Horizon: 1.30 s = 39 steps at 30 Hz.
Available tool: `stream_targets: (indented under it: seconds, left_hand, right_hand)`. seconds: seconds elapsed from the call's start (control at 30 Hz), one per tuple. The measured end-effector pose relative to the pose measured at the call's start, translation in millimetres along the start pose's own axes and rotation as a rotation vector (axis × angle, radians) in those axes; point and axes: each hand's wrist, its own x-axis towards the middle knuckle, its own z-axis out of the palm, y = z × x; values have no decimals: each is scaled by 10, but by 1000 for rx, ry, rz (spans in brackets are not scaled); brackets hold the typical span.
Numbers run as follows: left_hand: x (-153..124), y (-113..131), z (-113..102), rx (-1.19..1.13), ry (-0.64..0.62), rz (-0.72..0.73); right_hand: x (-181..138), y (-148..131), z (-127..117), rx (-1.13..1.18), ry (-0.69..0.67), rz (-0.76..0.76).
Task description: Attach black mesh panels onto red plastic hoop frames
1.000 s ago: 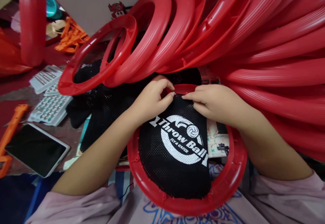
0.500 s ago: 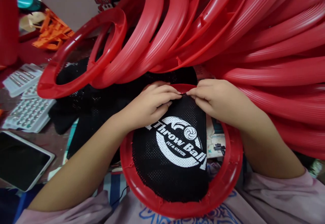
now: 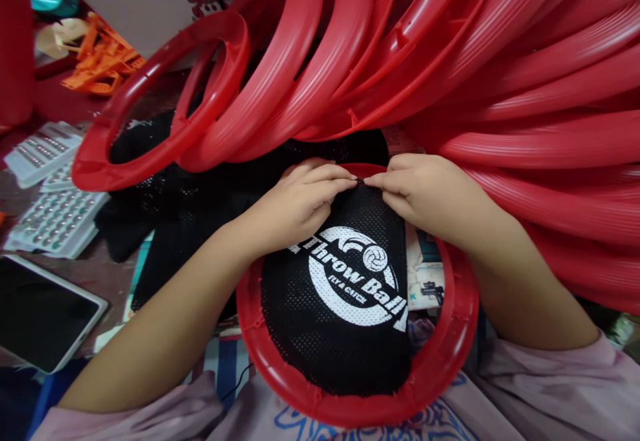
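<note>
A red plastic ring (image 3: 453,354) rests in front of me, tilted toward my chest. Across its opening stretches a black mesh net (image 3: 320,341) printed in white with "Throw Ball". My left hand (image 3: 300,201) pinches the net's top edge at the far side of the ring, fingers pressed together. My right hand (image 3: 425,194) pinches the same edge right beside it, so that the fingertips of both hands almost touch.
A fanned stack of several red rings (image 3: 500,74) arches overhead from the right to the centre. Loose black mesh nets (image 3: 175,208) lie under it. At left are grey trays of small parts (image 3: 53,221), a dark tablet (image 3: 40,311) and orange plastic pieces (image 3: 100,61).
Both hands have drawn closer together on the net's top edge, fingertips now nearly meeting. The view shifted right over the first half second, then held.
</note>
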Motion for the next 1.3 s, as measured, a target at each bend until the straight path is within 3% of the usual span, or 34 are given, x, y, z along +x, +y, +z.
stream_targets:
  seconds: [0.4,0.57,0.7,0.87,0.97,1.1,1.17,1.3]
  left_hand:
    - [58,46,3,73,-64,-38]
    - [20,97,-2,91,18,-143]
    - [18,162,20,166,59,-252]
    - [-86,259,-39,311,5,-314]
    - [-165,365,-131,418,-49,-369]
    - [-110,490,-206,582,-61,-501]
    - [-17,472,-210,523,-53,-424]
    - [140,261,-184,82,-22,-190]
  right_hand:
    - [31,-52,45,-107,-51,34]
    - [-75,-116,-75,15,-103,-23]
    - [-125,-185,-79,-56,-217,-50]
    - [-118,-214,-39,-60,-278,-25]
    - [-117,-216,-62,6,-259,-52]
    - [-118,-200,-88,119,-131,-94]
    - [-109,-178,-82,145,-83,-114]
    - [-81,-115,-55,153,-29,-135]
